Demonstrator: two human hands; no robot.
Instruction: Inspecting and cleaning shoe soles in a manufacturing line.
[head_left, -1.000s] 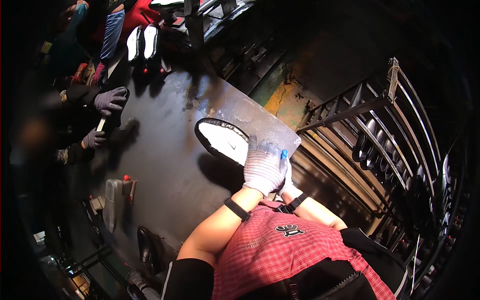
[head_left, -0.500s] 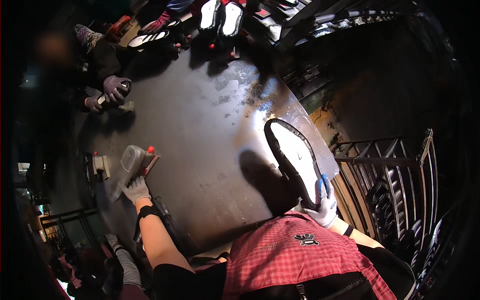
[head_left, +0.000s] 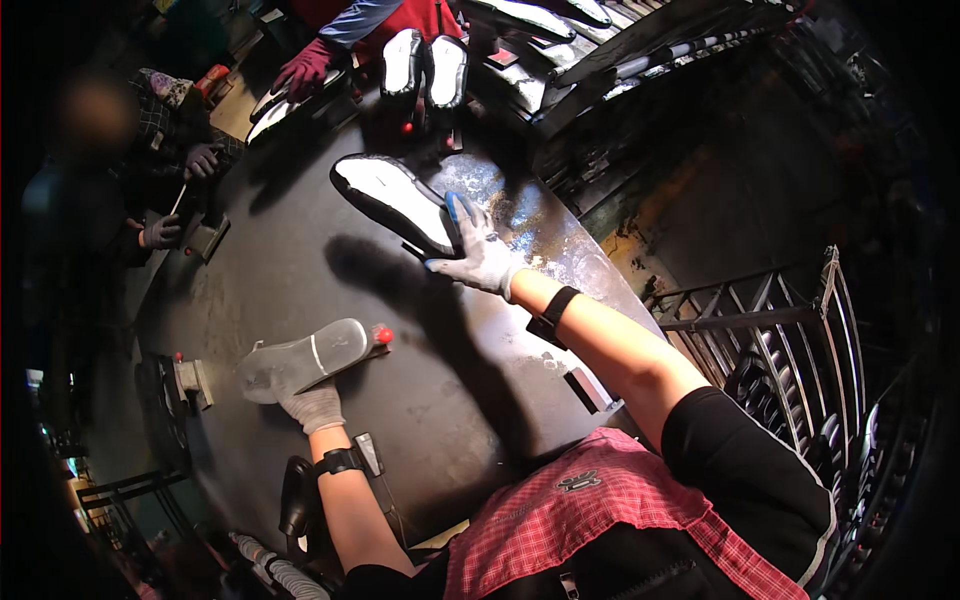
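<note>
My right hand (head_left: 480,252), in a grey glove with blue fingertips, grips one end of a black shoe upper (head_left: 395,195). The upper's white underside faces up, and it hangs above the dark table, casting a long shadow. At the left, my gloved left hand (head_left: 312,402) holds a grey, semi-translucent shoe sole (head_left: 330,350) by its near edge. Part of the fingers is hidden against the sole. A stand with a red knob (head_left: 383,335) shows just past the sole's right end.
The dark metal table (head_left: 420,370) has another stand (head_left: 195,383) at its left edge. Two black uppers with white undersides (head_left: 424,72) stand at the far edge. Co-workers' gloved hands (head_left: 308,72) work there and at far left. A metal rack (head_left: 760,320) holds shoes at right.
My right hand has carried the shoe upper from the near right toward the table's far middle. The grey sole has turned and shifted right with my left hand.
</note>
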